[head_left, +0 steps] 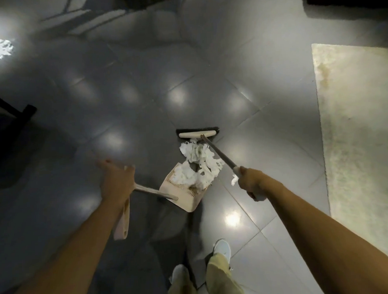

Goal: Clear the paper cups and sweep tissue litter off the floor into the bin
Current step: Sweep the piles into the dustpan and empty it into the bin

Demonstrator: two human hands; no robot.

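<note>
- Right hand (250,181): its fingers (244,172) are clamped round the white grip at the top of the broom handle (217,152). The handle slants forward and to the left, down to the broom head (198,134) resting on the floor (121,101).
- Left hand (117,182): its fingers (129,171) are wrapped round the upper end of the dustpan handle (155,192). The handle runs to the right and down to the beige dustpan (179,193). The open mouth of the pan faces away from the person, toward the broom head.
- Tissue litter (199,162): a white crumpled heap lying between broom head and dustpan and touching both. Its near part sits inside the pan's mouth, and its far part lies on the tiles at the pan's lip.
- The heap's long axis runs from the broom head toward the pan.
- The heap lies ahead and to the left of the right fingers, and ahead and to the right of the left fingers. Neither hand touches it, and the right hand appears nearer.
- Judgement: the next move is probably a short pull of the broom along that axis, toward the person, with the pan held steady.
- The heap is in mid-floor, well apart from the pale rug (352,119) along the floor's right side.
- No bin or paper cups are in view.
</note>
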